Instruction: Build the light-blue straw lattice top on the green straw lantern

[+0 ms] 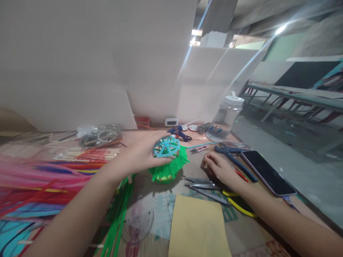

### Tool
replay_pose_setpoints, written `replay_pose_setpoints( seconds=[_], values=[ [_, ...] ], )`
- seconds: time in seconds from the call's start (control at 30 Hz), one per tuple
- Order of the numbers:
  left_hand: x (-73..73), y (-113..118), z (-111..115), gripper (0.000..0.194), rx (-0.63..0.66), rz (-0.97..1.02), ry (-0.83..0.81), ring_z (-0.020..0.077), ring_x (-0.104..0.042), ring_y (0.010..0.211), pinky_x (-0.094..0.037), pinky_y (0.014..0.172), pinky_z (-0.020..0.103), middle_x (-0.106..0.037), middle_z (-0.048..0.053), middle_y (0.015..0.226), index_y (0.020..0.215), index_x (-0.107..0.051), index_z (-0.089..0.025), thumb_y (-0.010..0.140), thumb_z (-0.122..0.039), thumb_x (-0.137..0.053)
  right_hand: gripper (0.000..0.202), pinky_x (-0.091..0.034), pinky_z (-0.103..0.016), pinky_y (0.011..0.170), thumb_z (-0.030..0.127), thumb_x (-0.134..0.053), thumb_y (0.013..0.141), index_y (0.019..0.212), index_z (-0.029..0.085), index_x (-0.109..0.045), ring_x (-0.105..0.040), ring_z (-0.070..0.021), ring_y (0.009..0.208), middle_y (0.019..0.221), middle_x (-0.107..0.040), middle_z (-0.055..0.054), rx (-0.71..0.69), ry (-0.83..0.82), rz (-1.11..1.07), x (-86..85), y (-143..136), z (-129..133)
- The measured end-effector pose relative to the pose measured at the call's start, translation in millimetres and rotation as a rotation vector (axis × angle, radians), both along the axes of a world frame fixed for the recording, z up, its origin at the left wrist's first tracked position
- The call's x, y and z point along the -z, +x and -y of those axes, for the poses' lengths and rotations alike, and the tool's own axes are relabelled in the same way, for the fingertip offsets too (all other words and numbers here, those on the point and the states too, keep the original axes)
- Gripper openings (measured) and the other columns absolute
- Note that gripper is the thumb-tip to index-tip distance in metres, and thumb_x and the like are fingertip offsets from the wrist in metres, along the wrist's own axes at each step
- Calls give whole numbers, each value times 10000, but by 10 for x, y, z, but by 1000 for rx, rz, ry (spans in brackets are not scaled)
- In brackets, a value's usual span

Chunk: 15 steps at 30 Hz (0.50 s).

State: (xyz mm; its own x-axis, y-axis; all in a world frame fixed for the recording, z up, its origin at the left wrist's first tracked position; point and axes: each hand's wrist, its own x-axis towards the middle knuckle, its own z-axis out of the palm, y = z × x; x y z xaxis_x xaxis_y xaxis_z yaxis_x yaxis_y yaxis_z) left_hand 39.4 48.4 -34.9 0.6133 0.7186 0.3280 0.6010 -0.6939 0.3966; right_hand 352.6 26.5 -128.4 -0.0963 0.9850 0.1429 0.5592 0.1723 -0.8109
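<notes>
My left hand [150,151] is wrapped round the light-blue lattice top [167,147] of a small craft piece, its thumb along the near side. Below the lattice spreads a fringe of green pipe cleaners [174,166]. To the right, my right hand [214,164] rests low over the table with its fingers curled together; whether anything is between them is hidden. Scissors with yellow-and-black handles [214,191] lie just below that hand, and blue-handled pliers [235,159] are beyond it.
Colourful pipe cleaners [48,178] cover the left side. A yellow sheet [198,226] lies in front, near a clear protractor [139,226]. Farther back are a blue glue gun [179,132], small snips [198,149] and a clear bottle [229,116]. A phone [268,173] lies at right.
</notes>
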Motion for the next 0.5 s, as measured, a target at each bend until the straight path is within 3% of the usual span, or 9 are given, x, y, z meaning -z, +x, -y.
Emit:
replay_pose_setpoints(
  seconds=[0.1, 0.2, 0.3, 0.37, 0.5],
  values=[
    [-14, 19, 26, 811, 45, 10, -7, 280, -487, 1390, -374, 1161, 410, -525, 84, 1521, 1495, -459, -275, 792, -536, -768, 316, -428, -292, 587, 514, -596, 859, 794, 205, -613, -532, -160, 595, 634, -575, 6, 53, 155, -33, -343, -73, 31],
    [-40, -20, 27, 845, 38, 56, -71, 290, -495, 1380, -382, 1156, 417, -525, 80, 1525, 1488, -476, -267, 752, -515, -807, 264, -460, -284, 621, 438, -600, 890, 804, 193, -646, -567, -146, 610, 655, -630, -5, -43, 229, -83, -824, -316, 54],
    [-73, -76, 11, 590, -52, 184, -108, 275, -588, 1270, -448, 1082, 409, -630, 66, 1410, 1390, -591, -262, 856, -489, -697, 180, -468, -271, 643, 341, -627, 896, 859, 182, -704, -608, -142, 666, 725, -687, -12, -208, 271, -55, -1185, -668, 6],
    [-97, -93, 6, 399, -136, 314, -75, 256, -653, 1147, -495, 999, 382, -718, 53, 1246, 1223, -709, -260, 919, -499, -610, 138, -453, -262, 641, 277, -639, 890, 845, 173, -718, -607, -135, 688, 753, -700, -12, -262, 319, -34, -1277, -891, -72],
    [-132, -62, 24, 321, -267, 491, -83, 240, -700, 1009, -528, 905, 342, -780, 32, 1039, 1031, -775, -249, 885, -509, -655, 76, -430, -247, 649, 162, -670, 860, 812, 168, -728, -589, -119, 709, 783, -701, -3, -303, 418, 16, -1222, -1149, -241]
  ],
)
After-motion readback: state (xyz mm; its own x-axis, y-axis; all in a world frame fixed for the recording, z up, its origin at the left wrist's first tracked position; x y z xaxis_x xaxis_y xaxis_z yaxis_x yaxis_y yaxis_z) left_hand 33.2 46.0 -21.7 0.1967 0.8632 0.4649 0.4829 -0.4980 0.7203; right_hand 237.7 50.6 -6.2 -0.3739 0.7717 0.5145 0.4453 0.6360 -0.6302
